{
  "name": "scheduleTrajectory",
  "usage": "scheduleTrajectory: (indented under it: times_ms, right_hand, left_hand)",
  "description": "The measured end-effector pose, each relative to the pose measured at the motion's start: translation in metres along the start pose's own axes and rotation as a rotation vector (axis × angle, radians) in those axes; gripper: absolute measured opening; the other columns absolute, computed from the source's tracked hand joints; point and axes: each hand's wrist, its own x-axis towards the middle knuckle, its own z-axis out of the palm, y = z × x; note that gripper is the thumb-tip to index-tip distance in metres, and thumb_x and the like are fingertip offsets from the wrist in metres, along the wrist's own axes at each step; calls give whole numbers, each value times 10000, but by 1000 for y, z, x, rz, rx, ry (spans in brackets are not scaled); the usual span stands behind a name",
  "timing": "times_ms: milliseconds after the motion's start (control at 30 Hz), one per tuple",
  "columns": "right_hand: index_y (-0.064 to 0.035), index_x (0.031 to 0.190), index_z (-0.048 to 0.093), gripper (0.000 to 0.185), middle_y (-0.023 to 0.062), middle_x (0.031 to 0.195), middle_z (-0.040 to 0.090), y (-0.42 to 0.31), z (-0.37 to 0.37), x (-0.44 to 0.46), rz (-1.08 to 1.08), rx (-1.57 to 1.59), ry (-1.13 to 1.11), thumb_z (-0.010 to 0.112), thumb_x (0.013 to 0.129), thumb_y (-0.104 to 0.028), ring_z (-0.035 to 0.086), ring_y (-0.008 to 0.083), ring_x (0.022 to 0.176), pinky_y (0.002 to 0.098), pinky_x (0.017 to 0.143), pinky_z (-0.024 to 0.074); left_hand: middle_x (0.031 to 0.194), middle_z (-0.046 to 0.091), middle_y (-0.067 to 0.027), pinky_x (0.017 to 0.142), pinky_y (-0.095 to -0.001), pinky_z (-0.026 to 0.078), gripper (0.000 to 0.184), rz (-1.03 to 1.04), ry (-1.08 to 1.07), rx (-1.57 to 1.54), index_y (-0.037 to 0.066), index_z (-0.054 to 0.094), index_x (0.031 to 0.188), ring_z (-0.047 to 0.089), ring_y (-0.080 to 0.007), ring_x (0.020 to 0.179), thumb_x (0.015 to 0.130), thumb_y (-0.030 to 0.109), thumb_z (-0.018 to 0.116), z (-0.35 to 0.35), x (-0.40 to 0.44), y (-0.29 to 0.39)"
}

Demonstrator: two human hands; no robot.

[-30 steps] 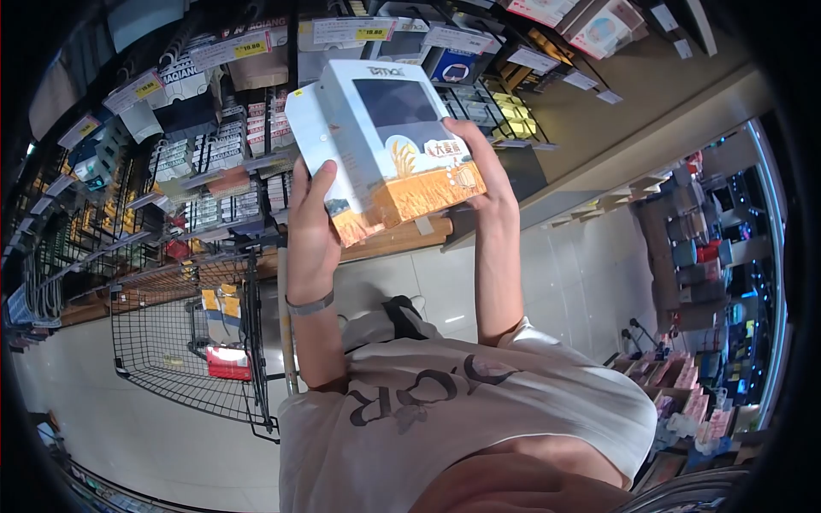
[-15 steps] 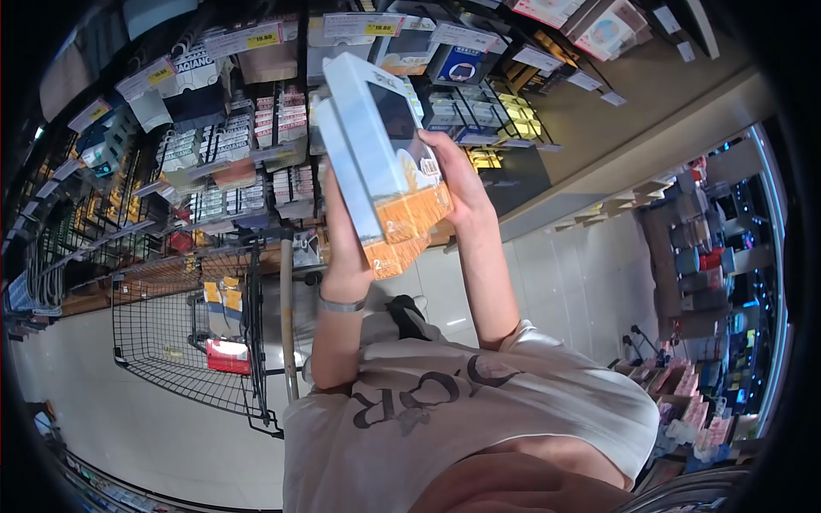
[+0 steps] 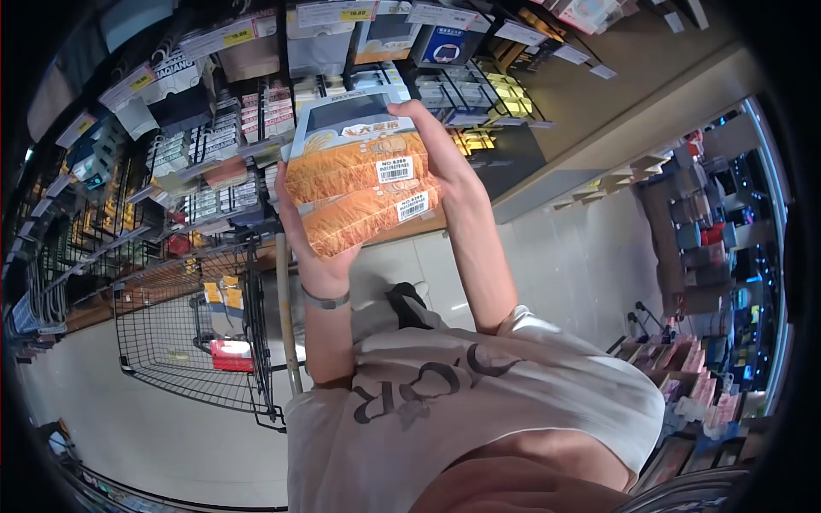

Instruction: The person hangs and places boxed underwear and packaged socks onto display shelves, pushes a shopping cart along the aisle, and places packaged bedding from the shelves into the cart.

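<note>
Two flat cardboard boxes (image 3: 351, 167), stacked together, are held up before the shelves. Their printing is golden wheat and pale blue, with white barcode labels and a window on the upper one showing something dark. My left hand (image 3: 323, 267) closes around their left side and underside, a grey band on its wrist. On the right, my right hand (image 3: 449, 171) grips the edge, its thumb resting over the top box. Behind the boxes, similar window-front boxes (image 3: 387, 38) stand on the shelf.
A black wire shopping cart (image 3: 188, 333) stands at the left, with a few packages and a red item (image 3: 232, 355) inside. Racks of hanging boxed goods (image 3: 214, 137) with price tags fill the upper left. A wooden shelf ledge (image 3: 633, 111) runs along the right.
Both hands have tipped the boxes so their wheat-printed faces and barcode labels now point toward me. The boxes have shifted slightly left and the camera view has moved a little.
</note>
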Motion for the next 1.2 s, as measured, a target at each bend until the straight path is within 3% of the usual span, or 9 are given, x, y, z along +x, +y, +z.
scheduleTrajectory:
  times_ms: [100,333,633,700,833,900,967,1133,1200]
  right_hand:
    - [-22,1170,576,453,129,1149,636,8,0,6,40,34,-19,659,891,-368,613,228,1049,370,952,478]
    - [-4,1210,562,491,149,1199,626,15,1,10,66,-26,-22,630,905,-382,608,246,1088,378,974,474]
    - [3,1195,575,475,137,1139,642,23,-9,24,67,-28,-54,627,906,-370,625,231,1029,363,929,495]
    - [-3,1118,610,395,112,1020,668,23,-7,24,73,19,-36,646,900,-329,655,200,901,346,828,545]
    - [-5,1150,595,406,107,1056,663,20,-11,20,30,-62,-37,632,889,-315,649,199,944,346,869,526]
    - [-12,1221,566,466,100,1124,654,14,-23,20,20,-124,-95,612,892,-339,635,185,1025,341,923,498]
    - [-13,1201,583,433,82,1107,661,7,-25,9,-24,-156,-76,608,882,-305,639,165,1007,327,901,500]
    - [12,1299,551,433,110,1188,642,-16,-26,-13,-205,-247,-243,591,936,-220,621,183,1090,343,953,491]
    - [14,1302,547,422,104,1170,650,-20,-16,-22,-231,-258,-179,592,963,-234,625,172,1081,327,945,492]
  left_hand:
    - [1430,510,-107,1088,-524,423,638,-34,-111,-80,131,482,1438,494,-300,1324,969,555,563,-8,0,3]
    - [1474,479,-123,1137,-551,363,650,22,51,-16,122,458,1465,451,-314,1367,977,535,573,-20,-4,9]
    - [1492,463,-135,1154,-582,323,667,-62,-97,-126,103,440,1475,433,-337,1380,983,539,549,-26,-1,16]
    - [1491,461,-130,1138,-575,354,654,-71,-89,-129,108,446,1470,441,-330,1376,984,533,550,-27,0,17]
    - [1411,539,-107,1072,-508,460,606,177,181,261,114,472,1443,537,-287,1297,990,510,553,-13,-2,11]
    - [1425,540,-96,1053,-462,482,525,85,-142,147,108,488,1442,551,-265,1287,1034,438,510,1,4,16]
    - [1389,572,-78,1026,-414,504,475,56,-218,160,108,518,1418,584,-232,1242,1046,402,512,17,5,18]
    - [1216,665,-57,913,-367,570,460,137,269,373,63,565,1326,679,-201,1073,995,379,606,49,6,3]
    - [1156,685,-84,882,-348,571,426,227,234,486,20,579,1292,697,-192,1014,1015,343,581,47,9,3]
